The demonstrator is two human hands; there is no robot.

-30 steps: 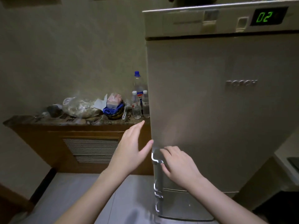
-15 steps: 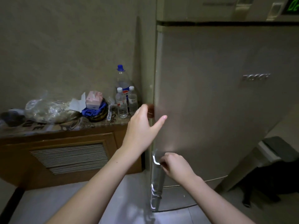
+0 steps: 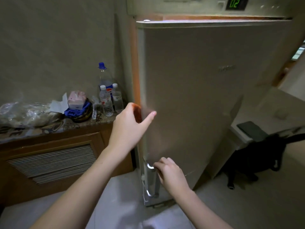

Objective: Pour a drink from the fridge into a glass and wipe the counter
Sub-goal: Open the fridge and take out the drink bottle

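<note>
A tall beige fridge fills the right half of the head view, with a green display reading 02 at its top. Its upper door stands slightly ajar, and orange light shows along the left and top edges. My left hand wraps the door's left edge, fingers tucked behind it and thumb on the front. My right hand grips the top of the chrome handle low on the door. The inside of the fridge is hidden.
A low wooden cabinet with a vent grille stands left of the fridge. Its patterned top holds three plastic bottles, a pink tissue pack, a blue cloth in a bowl and a clear bag. A dark chair sits right.
The door has come away from the fridge body, opening a lit gap. My left hand rose to the door's edge and hooked behind it; my right hand closed on the handle.
</note>
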